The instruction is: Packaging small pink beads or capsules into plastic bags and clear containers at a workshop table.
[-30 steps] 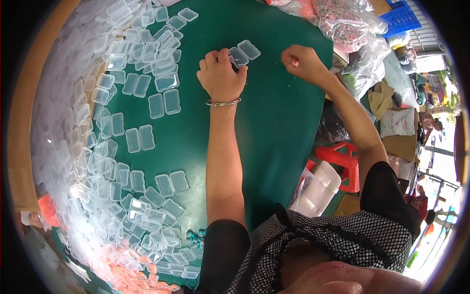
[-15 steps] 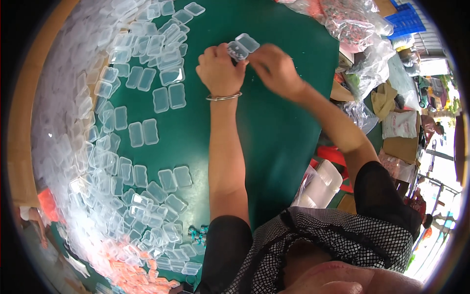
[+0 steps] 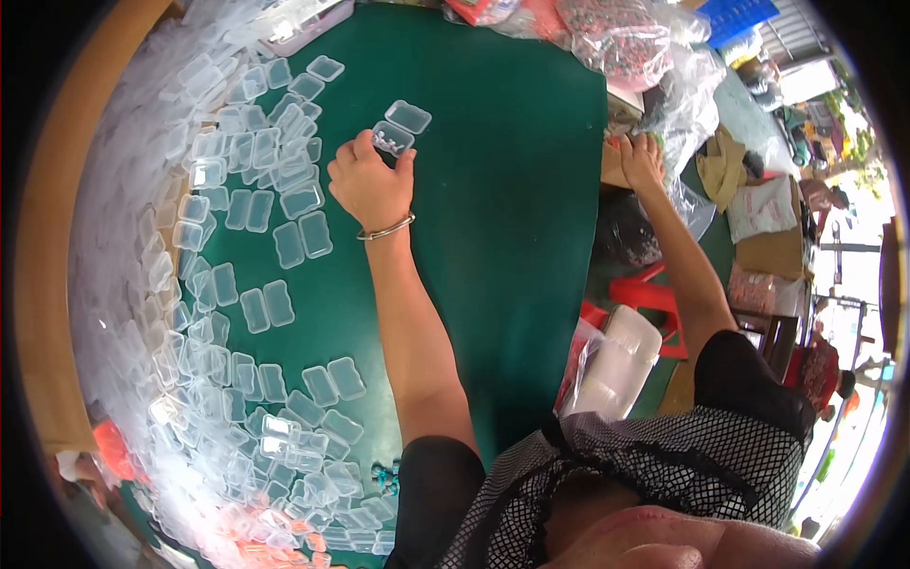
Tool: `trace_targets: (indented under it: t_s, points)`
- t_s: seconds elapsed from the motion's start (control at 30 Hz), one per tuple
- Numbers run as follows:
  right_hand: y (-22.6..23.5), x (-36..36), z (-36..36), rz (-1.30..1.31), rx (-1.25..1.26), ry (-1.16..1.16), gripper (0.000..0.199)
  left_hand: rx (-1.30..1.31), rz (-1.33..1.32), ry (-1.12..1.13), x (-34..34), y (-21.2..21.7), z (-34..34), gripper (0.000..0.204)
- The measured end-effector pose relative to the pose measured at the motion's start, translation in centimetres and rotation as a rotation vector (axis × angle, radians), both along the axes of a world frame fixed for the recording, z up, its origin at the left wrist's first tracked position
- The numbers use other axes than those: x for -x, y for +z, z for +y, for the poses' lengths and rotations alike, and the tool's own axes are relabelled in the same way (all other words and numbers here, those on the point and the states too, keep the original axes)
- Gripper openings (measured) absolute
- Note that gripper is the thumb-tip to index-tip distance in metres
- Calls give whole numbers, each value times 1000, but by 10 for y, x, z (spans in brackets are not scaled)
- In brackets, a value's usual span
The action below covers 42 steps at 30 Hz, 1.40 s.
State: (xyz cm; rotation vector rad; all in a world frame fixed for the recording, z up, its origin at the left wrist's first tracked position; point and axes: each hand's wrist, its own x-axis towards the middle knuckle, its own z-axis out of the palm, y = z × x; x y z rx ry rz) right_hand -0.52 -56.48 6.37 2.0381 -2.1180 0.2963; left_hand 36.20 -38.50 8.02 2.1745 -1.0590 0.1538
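**Holding the clear box [image 3: 394, 138] in the left hand [image 3: 368, 185]**

The clear box is positioned at the far part of the green tabletop [image 3: 512, 237], with its lid [image 3: 409, 118] folded back on the side away from the body. Small pale pieces [image 3: 388, 143] are contained in the tray half. The tray is gripped by the left hand: the fingers are curled at its left side, the thumb is set at its near right corner, and the grip is closed to about the tray's width. A metal bracelet [image 3: 387, 229] is worn on the left wrist.

The right hand [image 3: 643, 163] is extended past the right table edge, at a brown carton [image 3: 614, 171], well apart from the clear box. Its fingers are slightly spread; whether anything is grasped cannot be told. Plastic bags [image 3: 697, 104] are located just beside it.

Further clear boxes [image 3: 303, 239] are spread along the left side of the tabletop.
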Motion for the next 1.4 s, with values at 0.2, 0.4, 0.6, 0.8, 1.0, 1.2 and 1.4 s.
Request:
trace_targets:
  t_s: [0.2,0.4,0.6,0.8,1.0,1.2,1.4]
  points:
    - [34,-146,98,30,-171,869,59,67,-46,-24,-2,-5,4,56]
    - [29,-65,16,-65,-83,315,54,87,-16,-21,-1,0,2,57]
    - [15,-86,23,17,7,555,56,6,-41,17,8,1,-40,56]
    - [20,-87,27,-135,-58,540,58,-135,-46,144,-13,9,-112,58]
    - [22,-83,26,-202,-36,563,58,-228,-26,290,-29,16,-160,68]
    - [24,-86,27,-195,-76,516,60,-282,5,405,-38,20,-183,72]
    - [32,-81,24,-217,-106,502,61,-182,-4,421,-30,14,-191,73]
